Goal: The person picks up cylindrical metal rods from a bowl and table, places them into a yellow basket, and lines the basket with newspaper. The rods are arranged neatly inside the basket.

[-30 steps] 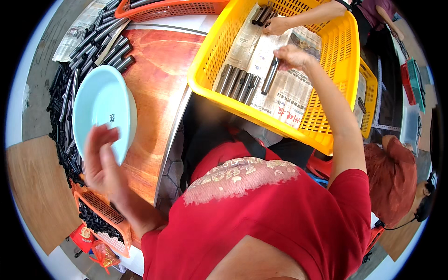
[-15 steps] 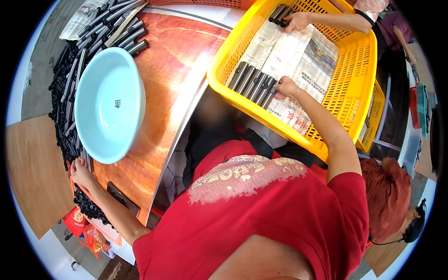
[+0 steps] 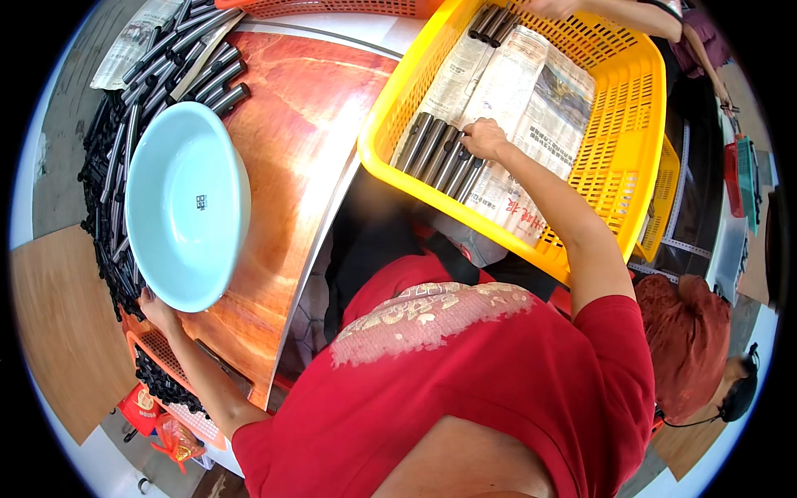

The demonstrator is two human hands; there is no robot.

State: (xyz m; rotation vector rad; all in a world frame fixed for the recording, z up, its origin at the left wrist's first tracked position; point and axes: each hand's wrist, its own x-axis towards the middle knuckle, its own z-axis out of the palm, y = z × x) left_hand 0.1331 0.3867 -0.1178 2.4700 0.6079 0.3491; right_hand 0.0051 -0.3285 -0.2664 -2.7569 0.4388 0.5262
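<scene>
Inside a yellow plastic basket (image 3: 602,195) lined with newspaper (image 3: 531,108), several short dark metal tubes (image 3: 432,153) lie side by side in a row. My right hand (image 3: 486,139) is closed over the upper end of a tube at the row's right side. To the left, my left hand (image 3: 156,311) reaches to the lower end of a pile of dark tubes and small black parts (image 3: 112,224), beside the rim of a pale blue basin (image 3: 187,241). Its fingertips are hard to make out there, so what they hold does not show.
Another person's hand (image 3: 548,7) is over the basket's far side, near a second group of tubes (image 3: 494,26). An orange basket of small black parts (image 3: 166,386) sits by my left forearm. The wooden tabletop (image 3: 307,108) lies between basin and yellow basket. A person in rust-coloured clothing (image 3: 685,340) is at right.
My right hand has shifted up and left along the tube row. My left hand has moved slightly down. The other person's hand has drawn back from the far tubes, where another tube now lies.
</scene>
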